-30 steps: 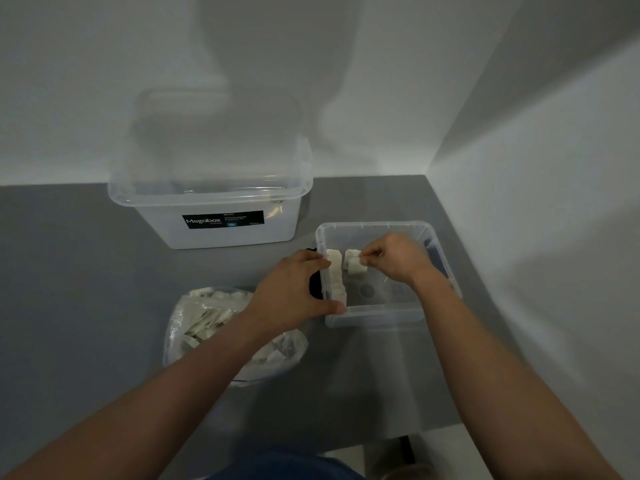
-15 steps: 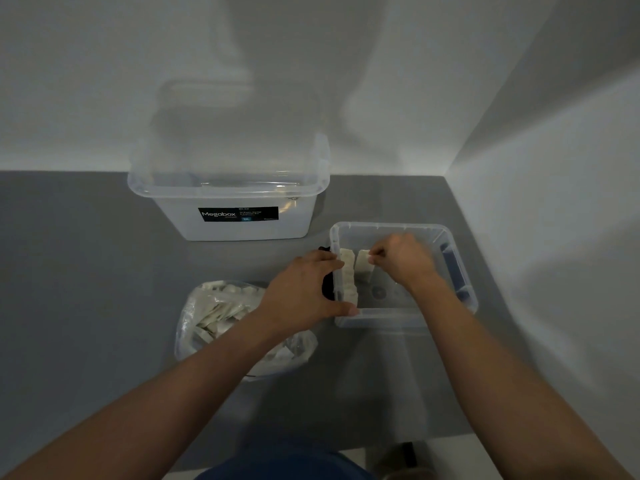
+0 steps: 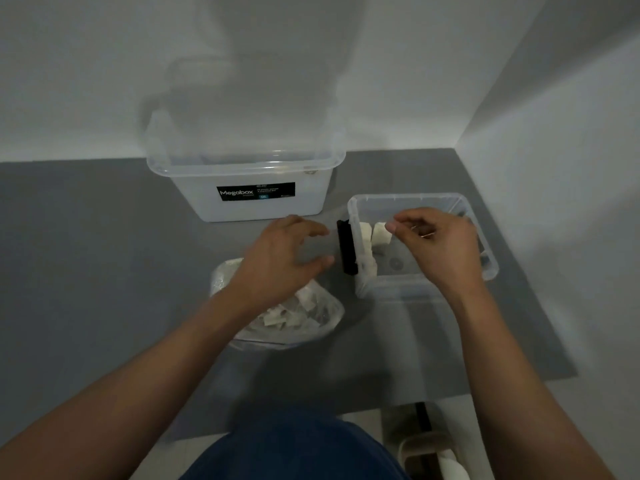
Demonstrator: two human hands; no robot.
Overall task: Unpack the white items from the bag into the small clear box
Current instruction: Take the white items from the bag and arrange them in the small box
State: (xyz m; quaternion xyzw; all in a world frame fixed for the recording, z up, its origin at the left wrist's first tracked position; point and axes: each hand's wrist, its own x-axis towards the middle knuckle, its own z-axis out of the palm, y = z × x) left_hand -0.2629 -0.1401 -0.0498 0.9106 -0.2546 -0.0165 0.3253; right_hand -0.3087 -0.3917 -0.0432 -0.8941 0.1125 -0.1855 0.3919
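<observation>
Left hand (image 3: 284, 261) is free: palm down, fingers spread and loosely bent, nothing in it. It hovers between the crumpled clear plastic bag (image 3: 322, 318) and the small clear rectangular plastic box (image 3: 398, 289). Right hand (image 3: 441, 247) is over the box interior, thumb and forefinger drawn together at the top edge of a small white rectangular item (image 3: 381, 235). Can't tell if it's pinching that piece or just touching it, since blur and the fingertip hide the contact. A few more white pieces (image 3: 366, 261) stand on edge in a row against the box's left wall, just inside the black plastic clip (image 3: 346, 247); the row runs near-to-far. Most of the box floor is bare, so my read is the job is early. The bulk of the stock, a jumbled heap of white pieces (image 3: 277, 318), sits in the bag with no common axis, faces pointing every way. Key geometry: the bag lies on the grey tabletop (image 3: 104, 258), left of the box and closer to the person. It sits under the left wrist and forearm, behind the left fingertips, which point toward the box. The left hand is clearly nearer; the right is beyond the box's left wall, well apart from the bag. The next pick likely means the left hand pulling back and down into the bag mouth. The large clear plastic tub with the black "Megabox" label (image 3: 242, 206) stands behind, out of the path.
</observation>
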